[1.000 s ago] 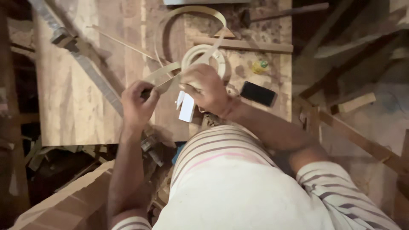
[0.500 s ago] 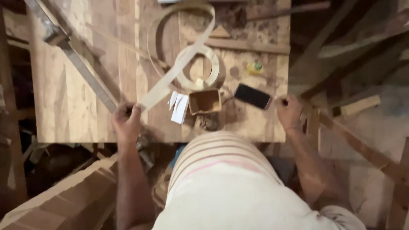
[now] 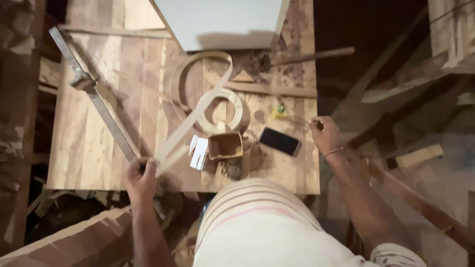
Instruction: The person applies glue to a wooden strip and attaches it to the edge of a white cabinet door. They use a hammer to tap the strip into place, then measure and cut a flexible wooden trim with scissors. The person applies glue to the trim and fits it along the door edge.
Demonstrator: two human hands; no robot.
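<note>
One thin wooden strip (image 3: 198, 106) runs from the left hand (image 3: 141, 175), which is closed around its end at the worktop's (image 3: 89, 143) near edge, up into a loop toward the far edge. Right hand (image 3: 324, 133), fist-closed on something too small to identify, sits at the right edge, well apart from the strip. Head view also shows a wooden ring (image 3: 223, 111), small open box (image 3: 225, 146), dark phone (image 3: 280, 141), metal bar clamp (image 3: 94, 94) and surrounding timber offcuts.
</note>
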